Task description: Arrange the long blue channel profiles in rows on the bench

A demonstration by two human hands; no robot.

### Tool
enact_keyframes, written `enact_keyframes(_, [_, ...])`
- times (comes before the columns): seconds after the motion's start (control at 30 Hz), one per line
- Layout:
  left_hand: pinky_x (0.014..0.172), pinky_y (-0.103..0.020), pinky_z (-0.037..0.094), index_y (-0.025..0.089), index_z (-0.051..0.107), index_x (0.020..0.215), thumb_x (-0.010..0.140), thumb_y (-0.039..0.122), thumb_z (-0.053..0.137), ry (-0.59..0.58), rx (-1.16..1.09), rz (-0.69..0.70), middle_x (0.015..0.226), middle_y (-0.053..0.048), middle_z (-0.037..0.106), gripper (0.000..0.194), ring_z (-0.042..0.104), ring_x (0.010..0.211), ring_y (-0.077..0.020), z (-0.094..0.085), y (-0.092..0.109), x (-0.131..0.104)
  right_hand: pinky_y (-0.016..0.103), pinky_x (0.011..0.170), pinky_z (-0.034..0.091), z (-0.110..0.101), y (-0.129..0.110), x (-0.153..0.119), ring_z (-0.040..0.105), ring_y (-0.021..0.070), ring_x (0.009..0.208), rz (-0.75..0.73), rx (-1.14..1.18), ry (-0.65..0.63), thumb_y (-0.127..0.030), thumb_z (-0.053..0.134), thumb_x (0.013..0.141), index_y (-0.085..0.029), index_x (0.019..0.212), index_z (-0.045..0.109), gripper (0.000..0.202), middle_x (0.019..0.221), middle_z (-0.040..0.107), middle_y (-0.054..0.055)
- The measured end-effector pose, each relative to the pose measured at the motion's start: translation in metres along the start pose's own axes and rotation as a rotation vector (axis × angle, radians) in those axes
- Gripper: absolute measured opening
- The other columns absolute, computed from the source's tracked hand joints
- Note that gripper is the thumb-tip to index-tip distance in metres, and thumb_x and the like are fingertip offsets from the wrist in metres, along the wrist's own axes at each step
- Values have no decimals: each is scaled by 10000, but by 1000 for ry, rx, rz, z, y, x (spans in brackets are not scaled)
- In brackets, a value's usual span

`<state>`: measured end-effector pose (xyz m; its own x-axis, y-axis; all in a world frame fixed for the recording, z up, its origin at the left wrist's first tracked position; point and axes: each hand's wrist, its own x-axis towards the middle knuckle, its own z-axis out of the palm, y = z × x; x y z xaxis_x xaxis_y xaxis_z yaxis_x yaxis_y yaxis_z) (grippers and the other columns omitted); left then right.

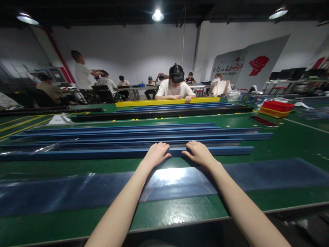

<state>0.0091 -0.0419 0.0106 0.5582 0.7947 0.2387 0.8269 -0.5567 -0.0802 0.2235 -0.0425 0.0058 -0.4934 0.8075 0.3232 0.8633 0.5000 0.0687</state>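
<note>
Our hands are set a little apart on the nearest blue rail [176, 152], fingers bent over its far edge and thumbs along the near side: the left hand [157, 153] and the right hand [199, 152] both grip it in a narrow hold. This rail lies crosswise on the green table [174, 216], its left end running out of our view. Between it and us, a long clear plastic strip [177, 188] lies flat, catching a bright glare between our forearms. Just beyond the rail we have more blue rails [133, 134], roughly parallel, then a black rail [164, 112] farther across. Past that, a co-worker [177, 90] in a white top and dark headgear bends over a yellow rail [144, 103], both hands at its top edge. To our right sit a red tray [277, 106] and a yellow tray [273, 113], touching, with a flat dark-red object [262, 121] near them. Behind, we see other people seated and standing, and lamps [157, 15] overhead.
</note>
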Motion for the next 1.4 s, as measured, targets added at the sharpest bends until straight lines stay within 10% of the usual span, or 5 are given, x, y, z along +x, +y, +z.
enact_keyframes(1.4, [759, -295, 392, 186, 554, 903, 800, 336, 574, 43, 7, 46, 982, -28, 628, 183, 522, 948, -194, 5, -1, 0, 236, 660, 351, -6, 14, -6, 585, 182, 870, 123, 75, -98, -365, 425, 844, -205, 901, 606, 248, 922, 656, 45])
